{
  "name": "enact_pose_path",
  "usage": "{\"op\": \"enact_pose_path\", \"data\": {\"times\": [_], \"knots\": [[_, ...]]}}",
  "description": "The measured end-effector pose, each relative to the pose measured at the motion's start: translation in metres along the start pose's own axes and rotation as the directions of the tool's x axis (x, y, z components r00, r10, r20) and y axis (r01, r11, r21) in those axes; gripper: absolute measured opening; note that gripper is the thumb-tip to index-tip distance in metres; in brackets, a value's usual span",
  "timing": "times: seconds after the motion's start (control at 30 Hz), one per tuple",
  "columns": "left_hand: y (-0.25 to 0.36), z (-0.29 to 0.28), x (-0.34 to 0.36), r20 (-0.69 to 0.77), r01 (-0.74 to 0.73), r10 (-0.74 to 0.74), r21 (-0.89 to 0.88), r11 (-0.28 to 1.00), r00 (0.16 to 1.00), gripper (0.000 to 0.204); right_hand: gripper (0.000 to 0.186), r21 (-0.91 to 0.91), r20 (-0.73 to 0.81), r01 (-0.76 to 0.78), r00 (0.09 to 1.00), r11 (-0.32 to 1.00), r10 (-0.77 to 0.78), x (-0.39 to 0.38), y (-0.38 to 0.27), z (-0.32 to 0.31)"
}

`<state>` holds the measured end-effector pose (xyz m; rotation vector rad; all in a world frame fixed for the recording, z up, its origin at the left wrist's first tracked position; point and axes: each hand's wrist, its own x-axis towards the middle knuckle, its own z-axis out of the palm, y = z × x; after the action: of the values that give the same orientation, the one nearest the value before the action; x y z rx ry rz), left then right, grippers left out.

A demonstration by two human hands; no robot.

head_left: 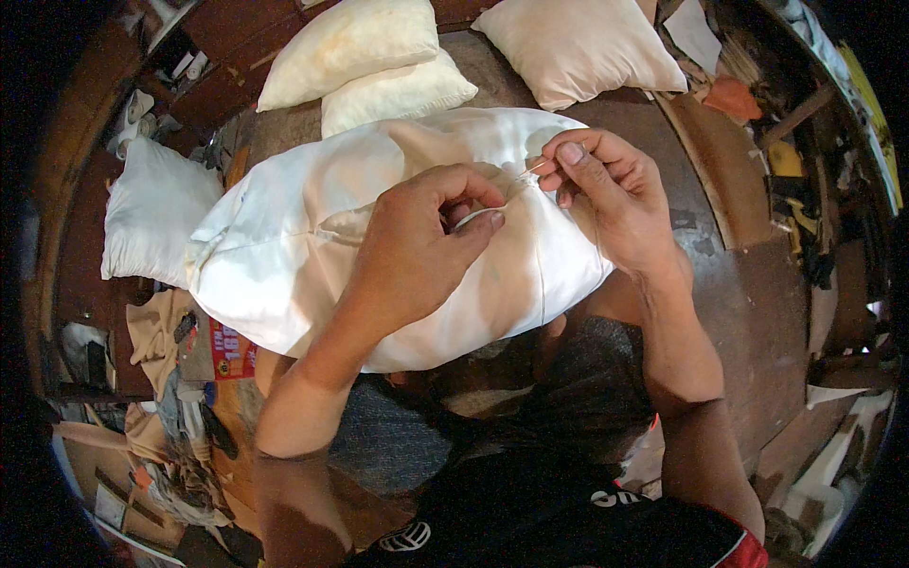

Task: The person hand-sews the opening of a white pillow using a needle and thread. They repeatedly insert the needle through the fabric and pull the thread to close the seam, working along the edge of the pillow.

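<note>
A large white satin cushion point(407, 331) lies across my lap, with a thread hanging down its right part. My left hand point(421, 237) is closed in a pinch on the cushion's seam edge near its middle. My right hand point(606, 189) pinches a thin needle point(536, 168) with thread, just above the gathered seam at the cushion's upper right. The exact point where needle and fabric meet is too small to make out.
Two stacked cream pillows point(346, 57) and another pillow point(578, 52) lie beyond the cushion. A white pillow point(151, 218) stands at the left. Cloth scraps point(156, 426) are heaped at lower left; boards point(710, 180) and clutter line the right side.
</note>
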<state>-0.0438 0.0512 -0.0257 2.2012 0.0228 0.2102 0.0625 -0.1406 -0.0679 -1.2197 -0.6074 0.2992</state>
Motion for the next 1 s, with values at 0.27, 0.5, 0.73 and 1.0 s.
{"op": "enact_pose_path", "data": {"times": [0.27, 0.5, 0.73, 1.0], "knots": [[-0.004, 0.003, 0.002, -0.051, -0.023, 0.02, -0.062, 0.998, 0.999, 0.015, 0.023, 0.02, 0.017, -0.035, 0.999, 0.999, 0.035, 0.002, 0.0, -0.001], [-0.005, 0.002, 0.003, -0.042, -0.006, 0.003, -0.077, 0.997, 0.999, 0.013, 0.024, 0.036, 0.014, -0.053, 0.999, 0.998, 0.052, 0.002, 0.0, 0.001], [-0.013, 0.009, 0.004, -0.06, -0.103, 0.097, -0.116, 0.988, 0.993, 0.01, 0.025, 0.085, 0.021, -0.062, 0.998, 0.994, 0.06, 0.002, 0.002, -0.001], [-0.011, 0.008, 0.005, -0.044, -0.116, 0.112, -0.093, 0.989, 0.993, 0.009, 0.025, 0.039, 0.025, 0.003, 1.0, 0.999, -0.004, 0.001, 0.006, 0.0]]}}
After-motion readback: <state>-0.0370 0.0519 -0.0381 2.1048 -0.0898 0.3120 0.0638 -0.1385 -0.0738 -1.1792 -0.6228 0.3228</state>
